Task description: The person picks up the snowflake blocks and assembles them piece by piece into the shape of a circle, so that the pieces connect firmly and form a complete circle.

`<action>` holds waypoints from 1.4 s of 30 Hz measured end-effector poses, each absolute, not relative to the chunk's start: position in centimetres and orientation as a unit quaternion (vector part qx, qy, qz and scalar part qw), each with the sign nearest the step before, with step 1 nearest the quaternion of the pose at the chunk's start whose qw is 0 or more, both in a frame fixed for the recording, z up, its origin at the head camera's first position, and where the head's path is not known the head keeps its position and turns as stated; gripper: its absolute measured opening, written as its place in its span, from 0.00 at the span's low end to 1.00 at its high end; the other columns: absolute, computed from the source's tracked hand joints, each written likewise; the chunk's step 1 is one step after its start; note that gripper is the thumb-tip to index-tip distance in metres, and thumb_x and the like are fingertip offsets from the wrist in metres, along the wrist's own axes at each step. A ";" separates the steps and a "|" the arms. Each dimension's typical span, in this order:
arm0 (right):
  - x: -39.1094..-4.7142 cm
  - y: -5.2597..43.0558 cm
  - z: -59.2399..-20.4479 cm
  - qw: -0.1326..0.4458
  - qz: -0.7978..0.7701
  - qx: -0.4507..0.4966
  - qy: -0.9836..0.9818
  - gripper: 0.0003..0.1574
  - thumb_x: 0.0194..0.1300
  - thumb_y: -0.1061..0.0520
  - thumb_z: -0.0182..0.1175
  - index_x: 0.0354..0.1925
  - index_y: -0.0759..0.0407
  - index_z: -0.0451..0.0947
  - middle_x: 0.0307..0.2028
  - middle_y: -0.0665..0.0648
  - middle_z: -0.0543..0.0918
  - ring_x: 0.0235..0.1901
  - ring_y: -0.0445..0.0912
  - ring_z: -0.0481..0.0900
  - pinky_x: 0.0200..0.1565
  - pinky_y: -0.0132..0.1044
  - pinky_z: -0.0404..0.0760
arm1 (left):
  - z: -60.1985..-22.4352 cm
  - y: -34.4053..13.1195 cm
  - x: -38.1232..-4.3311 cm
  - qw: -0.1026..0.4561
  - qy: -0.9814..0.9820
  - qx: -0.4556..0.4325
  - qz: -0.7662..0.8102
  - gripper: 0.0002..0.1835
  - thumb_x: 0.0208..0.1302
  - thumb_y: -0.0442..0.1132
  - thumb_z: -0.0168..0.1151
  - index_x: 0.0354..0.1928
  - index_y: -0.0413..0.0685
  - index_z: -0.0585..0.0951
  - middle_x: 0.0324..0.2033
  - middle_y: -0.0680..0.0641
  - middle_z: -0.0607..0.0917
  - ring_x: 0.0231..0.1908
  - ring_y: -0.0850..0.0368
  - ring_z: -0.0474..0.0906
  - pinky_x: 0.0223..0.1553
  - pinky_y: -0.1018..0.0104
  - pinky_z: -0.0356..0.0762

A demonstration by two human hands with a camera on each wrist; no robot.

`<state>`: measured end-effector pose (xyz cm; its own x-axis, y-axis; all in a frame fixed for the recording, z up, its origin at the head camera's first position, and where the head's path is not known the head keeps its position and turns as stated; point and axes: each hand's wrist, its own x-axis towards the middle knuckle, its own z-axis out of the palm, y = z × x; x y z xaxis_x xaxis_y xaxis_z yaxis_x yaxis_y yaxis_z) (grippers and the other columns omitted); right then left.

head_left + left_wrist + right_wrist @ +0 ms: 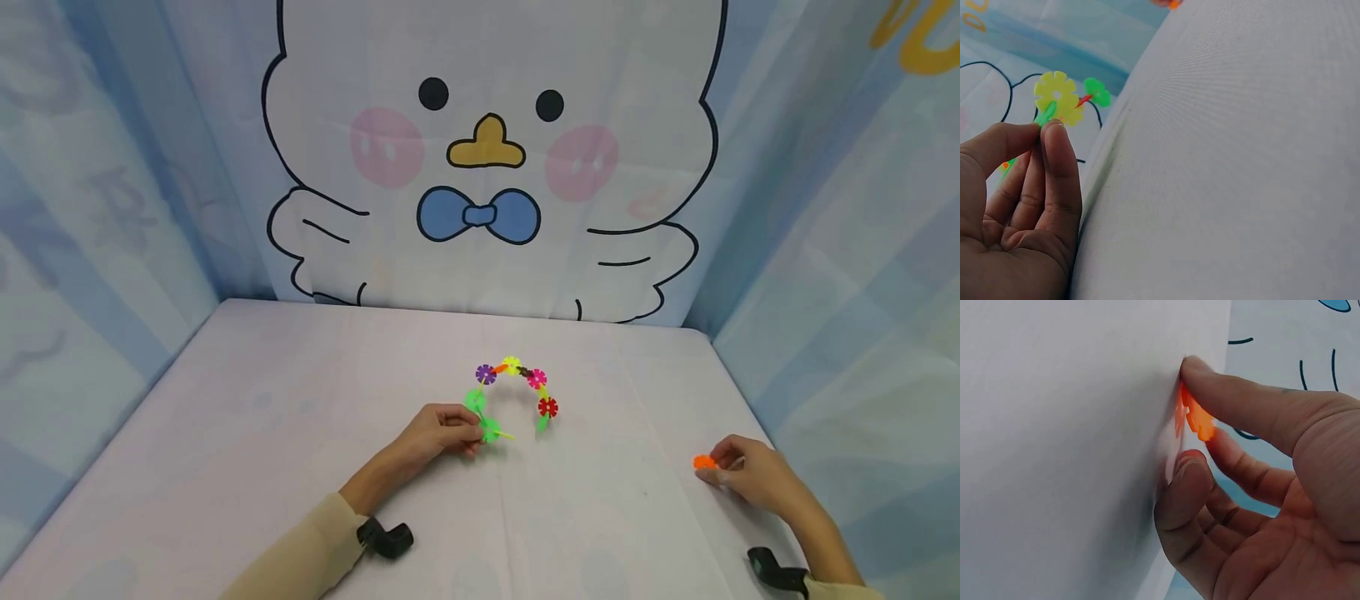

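Observation:
A curved chain of notched plastic snowflake discs (pixel 511 365) in several colours arches over the middle of the table. My left hand (pixel 435 437) pinches a green disc (pixel 491 430) at the chain's near left end, between thumb and index finger. A yellow disc (pixel 1055 92) faces the left wrist view, fitted to that green one. Far to the right, my right hand (pixel 753 475) has thumb and fingertips around the edge of a loose orange snowflake disc (pixel 704 462). In the right wrist view that orange disc (pixel 1200 422) stands tilted close to the tabletop, partly hidden by the thumb.
A pale cloth-covered table (pixel 247 433) spreads beneath both hands. Behind it hangs a curtain (pixel 480 275) printed with a cartoon character, and blue-white curtains (pixel 862 292) flank the sides. Black wrist mounts (pixel 386 539) are strapped near both sleeves.

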<state>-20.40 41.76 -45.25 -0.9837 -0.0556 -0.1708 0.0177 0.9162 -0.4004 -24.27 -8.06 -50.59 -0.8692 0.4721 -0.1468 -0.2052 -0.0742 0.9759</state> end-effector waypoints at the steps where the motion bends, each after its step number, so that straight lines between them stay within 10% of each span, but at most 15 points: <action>1: -20.4 41.7 -45.2 0.086 -0.206 -0.011 0.975 0.23 0.65 0.50 0.75 0.44 0.66 0.79 0.38 0.56 0.85 0.36 0.45 0.80 0.33 0.34 0.78 | -50.6 -8.1 -24.3 0.233 0.640 0.105 0.725 0.12 0.71 0.33 0.68 0.50 0.30 0.83 0.29 0.50 0.90 0.30 0.62 0.86 0.38 0.70 0.89; 9: -20.8 39.5 -44.8 0.091 -0.335 -0.005 0.938 0.12 0.72 0.66 0.63 0.51 0.73 0.76 0.38 0.65 0.90 0.28 0.46 0.89 0.31 0.36 0.90 | -50.4 -8.1 -24.2 0.233 0.642 0.102 0.723 0.12 0.71 0.33 0.68 0.50 0.31 0.83 0.29 0.50 0.90 0.30 0.62 0.86 0.38 0.70 0.89; 42: -24.3 20.3 -45.5 0.192 -0.546 -0.148 0.802 0.18 0.69 0.60 0.70 0.50 0.73 0.83 0.39 0.67 0.92 0.32 0.54 0.92 0.40 0.42 0.93 | -50.3 -8.1 -24.0 0.231 0.643 0.099 0.723 0.12 0.71 0.34 0.68 0.50 0.31 0.83 0.29 0.51 0.90 0.29 0.61 0.86 0.39 0.69 0.89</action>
